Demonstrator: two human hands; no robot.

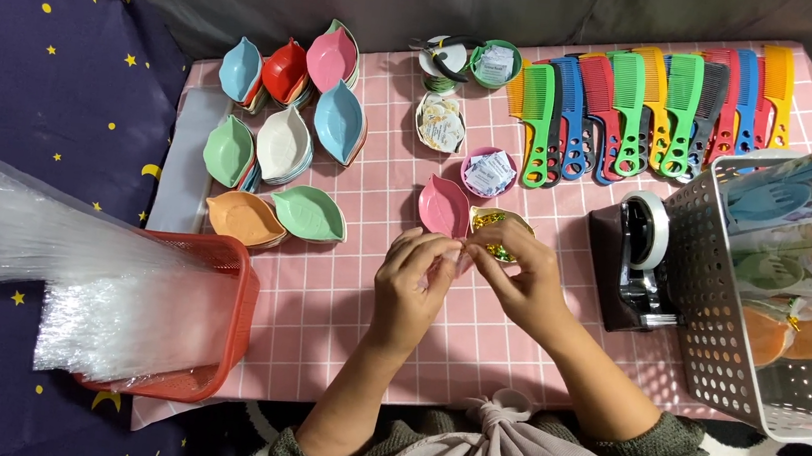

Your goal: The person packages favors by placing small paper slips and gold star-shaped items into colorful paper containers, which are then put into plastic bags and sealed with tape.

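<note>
Hands meet over the middle of the pink checked tablecloth (339,291): the left hand (412,284) and the right hand (518,282) have their fingertips pinched close together on something small and thin between them, too small to tell apart, though it sits just in front of a small dish of shiny gold-and-green twist ties (496,235). Both grips are narrow, fingertip pinches.

Just beside that dish lies a pink leaf-shaped plastic dish (444,205), touching or nearly touching the left fingertips.

Risks, as I judge them: the pinched piece is tiny and could slip from the fingers and be lost on the busy checked pattern. The right wrist hovers near the tie dish, so a careless sweep could tip it and scatter its contents. The black tape dispenser (632,262) stands close to the right forearm, and a nudge could push it against the white perforated plastic basket (718,321) at the table's edge. The clear cellophane bags (69,273) spilling out of the red plastic basket (225,320) look loose and might slide off.
</note>
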